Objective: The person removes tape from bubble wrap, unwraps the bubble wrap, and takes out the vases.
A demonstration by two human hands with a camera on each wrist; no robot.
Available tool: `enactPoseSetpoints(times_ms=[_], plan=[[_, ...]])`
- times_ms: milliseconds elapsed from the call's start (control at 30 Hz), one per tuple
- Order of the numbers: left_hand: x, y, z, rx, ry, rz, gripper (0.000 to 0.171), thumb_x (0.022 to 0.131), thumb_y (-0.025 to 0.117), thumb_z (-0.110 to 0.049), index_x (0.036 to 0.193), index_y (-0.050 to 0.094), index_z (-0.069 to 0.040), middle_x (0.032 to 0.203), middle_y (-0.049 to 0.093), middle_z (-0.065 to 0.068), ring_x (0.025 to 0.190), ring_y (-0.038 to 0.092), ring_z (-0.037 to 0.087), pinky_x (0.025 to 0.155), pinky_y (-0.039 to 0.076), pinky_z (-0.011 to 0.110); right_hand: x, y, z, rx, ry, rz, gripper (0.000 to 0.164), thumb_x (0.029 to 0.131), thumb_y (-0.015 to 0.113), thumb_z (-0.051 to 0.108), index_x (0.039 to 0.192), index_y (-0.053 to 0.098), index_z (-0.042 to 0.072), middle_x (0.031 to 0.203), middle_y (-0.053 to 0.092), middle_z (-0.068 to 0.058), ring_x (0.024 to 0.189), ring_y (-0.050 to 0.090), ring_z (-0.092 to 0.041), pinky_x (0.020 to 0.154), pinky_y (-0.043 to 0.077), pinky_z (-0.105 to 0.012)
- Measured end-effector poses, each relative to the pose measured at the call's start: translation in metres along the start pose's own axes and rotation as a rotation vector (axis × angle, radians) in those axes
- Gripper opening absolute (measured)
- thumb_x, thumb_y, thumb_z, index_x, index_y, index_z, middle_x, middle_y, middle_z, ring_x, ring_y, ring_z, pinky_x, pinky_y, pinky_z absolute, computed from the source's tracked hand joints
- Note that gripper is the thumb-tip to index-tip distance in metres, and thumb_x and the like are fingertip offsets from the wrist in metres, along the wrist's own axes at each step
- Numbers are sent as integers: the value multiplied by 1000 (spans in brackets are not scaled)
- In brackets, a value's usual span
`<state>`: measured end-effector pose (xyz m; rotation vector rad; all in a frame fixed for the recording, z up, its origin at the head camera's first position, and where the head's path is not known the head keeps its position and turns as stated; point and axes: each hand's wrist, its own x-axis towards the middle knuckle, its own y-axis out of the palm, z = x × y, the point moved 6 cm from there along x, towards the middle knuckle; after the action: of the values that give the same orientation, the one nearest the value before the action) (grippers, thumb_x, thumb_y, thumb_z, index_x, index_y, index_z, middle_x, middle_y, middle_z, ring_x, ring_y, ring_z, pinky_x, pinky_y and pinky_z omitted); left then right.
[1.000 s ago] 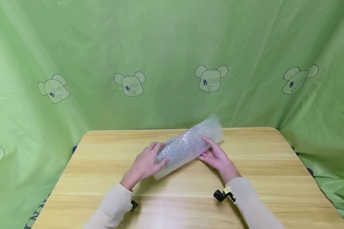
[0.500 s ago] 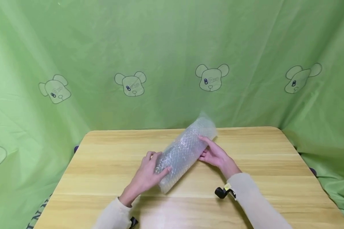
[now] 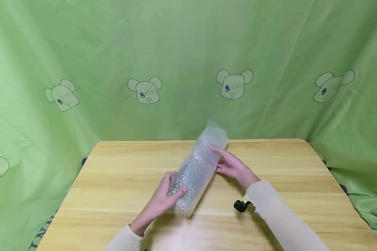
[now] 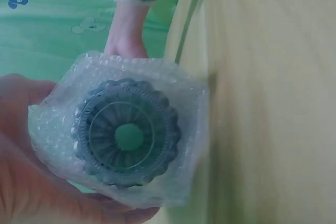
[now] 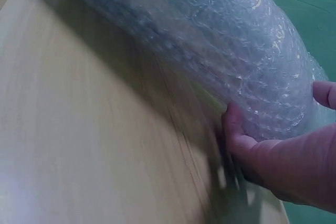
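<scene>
A long roll of clear bubble wrap [image 3: 196,167] slants across the middle of the head view, its far end tipped up and away. Inside its near end, the left wrist view looks into a round, fluted glass vase [image 4: 100,129] with a scalloped rim; the wrap stands open around that rim. My left hand [image 3: 163,198] grips the near end, thumb on top and fingers round the far-left side. Higher up on the right side, my right hand [image 3: 232,165] holds the wrapped vase, thumb above and fingers partly hidden beneath. The right wrist view shows its bubbled side close up.
A light wooden table [image 3: 113,167] lies under both hands. Behind it and on both sides hangs a green curtain [image 3: 182,52] printed with bear heads. A small black camera [image 3: 240,205] is strapped at the right wrist.
The wrapped vase has turned to stand more upright in the head view, its near end coming toward me and its far end swinging left. Both hands have kept their hold.
</scene>
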<state>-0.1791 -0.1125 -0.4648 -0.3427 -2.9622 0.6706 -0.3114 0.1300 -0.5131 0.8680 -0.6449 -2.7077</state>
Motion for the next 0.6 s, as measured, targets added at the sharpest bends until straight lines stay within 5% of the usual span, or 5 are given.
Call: enactPoseSetpoints(times_ms=[133, 333, 467, 600], plan=[[-4, 4, 2, -88, -15, -16, 70, 97, 69, -35, 149, 37, -1, 153, 36, 32, 143, 33, 51, 111, 26, 77, 2, 2, 2, -4, 11, -18, 79, 101, 65, 33, 159, 15, 9, 138, 40, -18, 124, 48, -28, 114, 43, -40], [-11, 14, -1, -162, -43, -53, 68, 92, 70, -25, 147, 36, -2, 147, 37, 30, 136, 39, 49, 109, 32, 75, 3, 1, 4, -59, 11, -36, 76, 101, 65, 32, 157, 21, 5, 137, 46, -20, 121, 53, -29, 114, 43, -45], [-19, 26, -3, -196, -88, -78, 83, 88, 74, -27, 154, 29, -4, 143, 35, 25, 131, 42, 45, 106, 37, 74, 4, 0, 4, -125, 16, -39, 75, 101, 66, 35, 156, 25, 5, 133, 51, -19, 114, 59, -28, 108, 49, -45], [-27, 37, -3, -203, -140, -75, 97, 88, 75, -35, 161, 20, -3, 149, 30, 26, 139, 34, 52, 109, 27, 78, 2, 2, 5, -183, 15, -31, 74, 99, 67, 39, 154, 30, 6, 130, 54, -17, 111, 61, -28, 101, 53, -45]])
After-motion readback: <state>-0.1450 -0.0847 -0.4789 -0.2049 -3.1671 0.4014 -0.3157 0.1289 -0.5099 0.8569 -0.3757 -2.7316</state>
